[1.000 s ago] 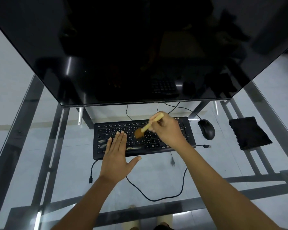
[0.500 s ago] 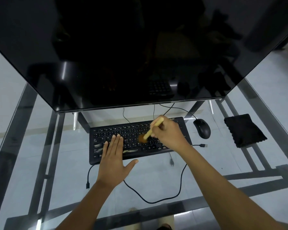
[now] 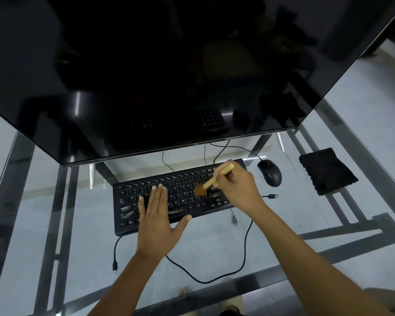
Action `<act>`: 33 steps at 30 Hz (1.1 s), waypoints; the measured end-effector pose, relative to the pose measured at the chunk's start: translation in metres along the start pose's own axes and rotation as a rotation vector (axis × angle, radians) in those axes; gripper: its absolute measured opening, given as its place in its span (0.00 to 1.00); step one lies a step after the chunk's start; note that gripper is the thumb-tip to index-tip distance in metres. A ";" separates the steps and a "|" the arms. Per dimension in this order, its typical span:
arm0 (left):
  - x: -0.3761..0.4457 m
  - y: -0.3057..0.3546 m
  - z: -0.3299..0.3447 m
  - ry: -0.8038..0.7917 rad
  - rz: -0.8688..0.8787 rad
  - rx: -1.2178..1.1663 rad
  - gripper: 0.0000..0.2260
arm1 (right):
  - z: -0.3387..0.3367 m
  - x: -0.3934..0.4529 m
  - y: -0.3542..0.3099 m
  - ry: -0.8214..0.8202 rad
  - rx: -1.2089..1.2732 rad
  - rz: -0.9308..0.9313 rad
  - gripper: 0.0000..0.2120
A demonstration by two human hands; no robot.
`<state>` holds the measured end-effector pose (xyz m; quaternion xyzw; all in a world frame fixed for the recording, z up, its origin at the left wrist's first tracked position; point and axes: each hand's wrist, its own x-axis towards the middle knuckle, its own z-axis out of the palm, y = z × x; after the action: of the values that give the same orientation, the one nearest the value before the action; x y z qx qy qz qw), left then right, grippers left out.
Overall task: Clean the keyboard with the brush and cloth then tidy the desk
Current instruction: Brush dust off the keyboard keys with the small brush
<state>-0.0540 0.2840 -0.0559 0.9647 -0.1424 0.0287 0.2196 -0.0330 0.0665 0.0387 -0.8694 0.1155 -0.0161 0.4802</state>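
Observation:
A black keyboard [image 3: 180, 192] lies on the glass desk [image 3: 78, 236] below the monitor. My left hand [image 3: 156, 221] rests flat on the keyboard's left half, fingers together and thumb spread. My right hand [image 3: 238, 185] grips a brush [image 3: 211, 180] by its pale wooden handle. Its brown bristles touch the keys right of the keyboard's middle. A black cloth [image 3: 327, 171] lies folded on the desk at the far right, apart from both hands.
A large dark monitor [image 3: 169, 71] overhangs the back of the desk. A black mouse [image 3: 269, 172] sits right of the keyboard. Loose black cables [image 3: 245, 247] with free plugs trail across the glass in front. Dark metal frame bars show under the glass.
The brush has swept rightward along the keys with my right hand. My left hand has stayed flat on the keyboard's left half.

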 end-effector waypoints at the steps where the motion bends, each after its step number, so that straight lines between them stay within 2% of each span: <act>1: 0.002 0.002 0.000 -0.004 0.011 -0.002 0.41 | 0.000 0.000 0.001 -0.129 0.005 0.034 0.03; 2: 0.004 0.003 0.001 -0.008 0.021 -0.004 0.41 | 0.002 -0.001 0.002 -0.179 -0.056 0.014 0.03; 3: 0.006 0.005 0.001 -0.014 0.032 -0.006 0.41 | 0.004 0.001 0.003 -0.143 -0.095 -0.020 0.03; 5: 0.009 0.011 0.003 -0.034 0.058 -0.003 0.40 | 0.002 0.005 0.003 0.072 -0.084 -0.101 0.04; 6: 0.012 0.014 0.004 -0.042 0.071 0.000 0.40 | 0.000 0.009 0.002 0.102 -0.039 -0.102 0.05; 8: 0.016 0.018 0.007 -0.065 0.091 0.007 0.40 | -0.001 0.016 -0.002 -0.037 0.043 -0.047 0.05; 9: 0.017 0.020 0.009 -0.083 0.097 0.011 0.40 | 0.001 0.018 -0.002 -0.111 0.008 -0.037 0.06; 10: 0.018 0.021 0.010 -0.098 0.102 0.017 0.40 | 0.002 0.020 -0.002 -0.097 -0.046 -0.062 0.06; 13: 0.022 0.027 0.014 -0.128 0.108 0.028 0.41 | 0.001 0.031 0.006 0.169 -0.031 -0.058 0.04; 15: 0.030 0.030 0.016 -0.129 0.114 0.035 0.41 | -0.004 0.035 0.009 0.125 0.033 0.010 0.03; 17: 0.037 0.033 0.017 -0.146 0.124 0.053 0.42 | -0.006 0.036 0.010 0.082 -0.036 -0.004 0.03; 20: 0.044 0.038 0.018 -0.169 0.145 0.061 0.42 | -0.019 0.038 0.008 0.269 -0.030 -0.036 0.04; 21: 0.046 0.040 0.018 -0.171 0.151 0.062 0.42 | -0.023 0.040 0.009 0.257 -0.010 -0.031 0.04; 24: 0.051 0.043 0.020 -0.188 0.165 0.067 0.43 | -0.031 0.041 0.013 0.070 -0.102 -0.022 0.05; 27: 0.051 0.045 0.024 -0.194 0.167 0.067 0.43 | -0.040 0.044 0.020 0.238 -0.157 -0.051 0.04; 28: 0.051 0.045 0.025 -0.188 0.165 0.057 0.43 | -0.043 0.044 0.020 0.241 -0.123 -0.031 0.03; 31: 0.052 0.045 0.027 -0.184 0.174 0.068 0.43 | -0.046 0.044 0.022 0.100 -0.186 -0.024 0.03; 33: 0.050 0.044 0.029 -0.183 0.180 0.078 0.43 | -0.050 0.046 0.023 0.241 -0.206 -0.028 0.03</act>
<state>-0.0192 0.2201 -0.0579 0.9544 -0.2467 -0.0341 0.1646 0.0006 0.0035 0.0423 -0.9073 0.1610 -0.1153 0.3710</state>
